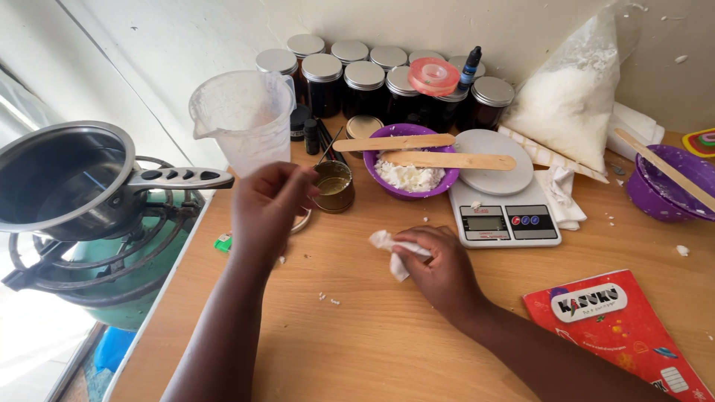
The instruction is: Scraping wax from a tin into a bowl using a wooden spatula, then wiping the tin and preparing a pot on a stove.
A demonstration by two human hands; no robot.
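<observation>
Down on the wooden tabletop (372, 335), the right hand (439, 268) rests palm-down with its grip closed around a crumpled white tissue (391, 249); the tissue sticks out from under the fingers to the left and touches the wood. The left hand (268, 205) is raised above the tabletop, fingertips pinched together near the rim of a small gold tin (333, 186); whether anything sits in that pinch cannot be told. The tin stands just beside the left hand, to its right, and holds a yellowish liquid. The tissue lies below and to the right of the tin, apart from it. Behind the tin stands a clear plastic measuring jug (242, 119), and to its right a purple bowl (406, 160) of white flakes with two flat wooden sticks (447, 160) laid across the rim. A white kitchen scale (499, 208) sits just right of the bowl. Dark jars with silver lids (365, 85) line the wall, beside a clear bag of white flakes (570, 97). At the left edge a steel pot (67, 179) rests on a gas burner (97, 260). A red booklet (618, 327) lies at lower right, and a second purple bowl (670, 182) at far right.
</observation>
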